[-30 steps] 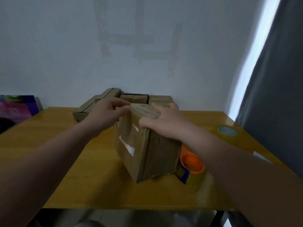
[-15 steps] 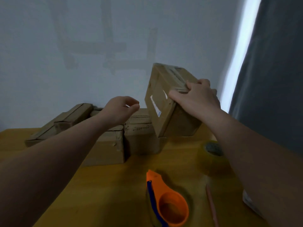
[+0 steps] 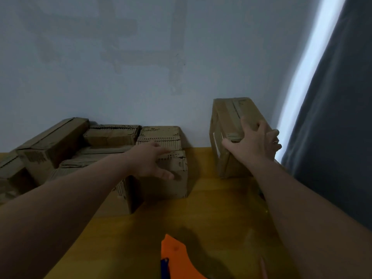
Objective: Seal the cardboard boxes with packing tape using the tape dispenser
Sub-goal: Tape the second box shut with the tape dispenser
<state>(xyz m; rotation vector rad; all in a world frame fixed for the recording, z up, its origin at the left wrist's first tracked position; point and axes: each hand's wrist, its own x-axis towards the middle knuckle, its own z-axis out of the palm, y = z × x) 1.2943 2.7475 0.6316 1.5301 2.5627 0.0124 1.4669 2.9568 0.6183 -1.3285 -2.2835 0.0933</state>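
A taped cardboard box (image 3: 227, 117) stands on the yellow table (image 3: 211, 198) at the back right, against the wall. My right hand (image 3: 251, 143) grips its near top edge, thumb on the left face and fingers over the right side. My left hand (image 3: 151, 162) hovers with spread fingers in front of a smaller cardboard box (image 3: 173, 178) in the middle; contact cannot be told. The orange tape dispenser (image 3: 177, 258) with a blue part lies at the near edge, cut off by the frame bottom.
Several more cardboard boxes (image 3: 52, 141) are stacked along the wall at the left. A dark curtain (image 3: 332, 117) hangs at the right beside a bright window strip. A thin pink stick (image 3: 263, 268) lies near my right forearm.
My right hand carried the taped box from mid-air down to the back right of the table. My left hand opened and moved toward the middle box. The view shifted forward.
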